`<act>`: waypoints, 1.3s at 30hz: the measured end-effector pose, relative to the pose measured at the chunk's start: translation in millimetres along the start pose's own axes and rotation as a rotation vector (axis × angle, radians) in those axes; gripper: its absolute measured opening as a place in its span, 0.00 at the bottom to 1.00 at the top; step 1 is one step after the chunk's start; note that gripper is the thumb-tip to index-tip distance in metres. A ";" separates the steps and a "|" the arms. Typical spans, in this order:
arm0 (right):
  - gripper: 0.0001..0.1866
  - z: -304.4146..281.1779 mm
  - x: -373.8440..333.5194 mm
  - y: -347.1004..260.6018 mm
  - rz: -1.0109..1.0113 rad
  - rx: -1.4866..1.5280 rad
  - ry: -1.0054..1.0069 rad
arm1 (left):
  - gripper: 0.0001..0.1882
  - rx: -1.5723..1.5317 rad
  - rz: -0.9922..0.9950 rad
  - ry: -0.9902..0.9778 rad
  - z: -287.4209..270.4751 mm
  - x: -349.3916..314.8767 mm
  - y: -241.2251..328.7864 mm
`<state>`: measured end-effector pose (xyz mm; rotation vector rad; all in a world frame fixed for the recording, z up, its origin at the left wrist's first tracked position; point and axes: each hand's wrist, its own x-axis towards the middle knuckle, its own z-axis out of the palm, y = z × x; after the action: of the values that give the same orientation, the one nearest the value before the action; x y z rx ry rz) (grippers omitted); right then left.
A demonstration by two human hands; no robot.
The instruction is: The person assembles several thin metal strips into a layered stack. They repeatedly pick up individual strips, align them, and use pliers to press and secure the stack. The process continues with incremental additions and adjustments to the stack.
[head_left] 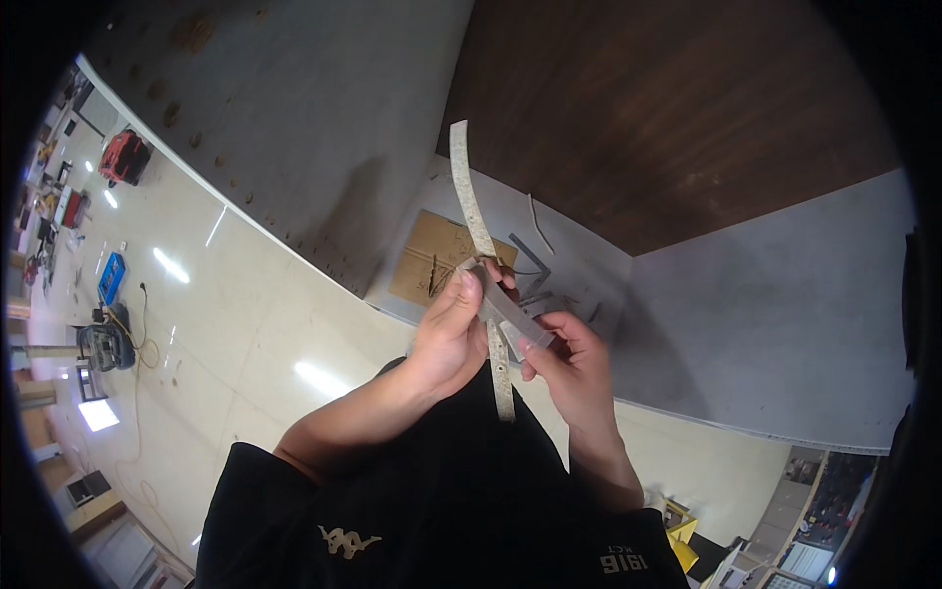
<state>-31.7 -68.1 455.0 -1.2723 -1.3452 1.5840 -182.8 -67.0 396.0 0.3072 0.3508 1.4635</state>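
My left hand [446, 329] is closed at mid-view, its thumb pressed on a bendy grey strip [512, 312]. The lower right end of that strip sits pinched in the fingers of my right hand [576, 368]. A long, narrow, pale speckled strip [469, 201] passes behind the grey one through my left hand's grip. Its upper part curves away from me, and its lower end hangs down in front of my black shirt. My left hand's other fingers are partly hidden behind the strips.
Ahead stand a grey panel [294, 118] and a dark brown wood-grain panel [677, 118], with a grey surface [775, 294] at right. Beyond my hands lie cardboard [422, 257] and a grey angled piece [531, 257]. Tools, a blue case [112, 279] and a cable lie on the shiny floor.
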 end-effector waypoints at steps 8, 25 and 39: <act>0.08 -18.8 5.0 8.0 0.214 0.339 -0.206 | 0.21 -0.046 -0.139 -0.078 -6.6 -5.3 2.9; 0.18 -26.8 -7.2 23.4 -0.195 0.263 -0.063 | 0.19 0.146 -0.109 -0.068 32.7 -5.3 -6.5; 0.18 -12.4 -5.6 28.4 -0.630 0.118 0.185 | 0.13 0.037 -0.092 -0.094 53.4 -9.1 -16.3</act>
<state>-15.8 -76.0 429.0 -0.7878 -1.3372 1.0596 -146.6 -76.9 438.4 0.3837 0.3122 1.3490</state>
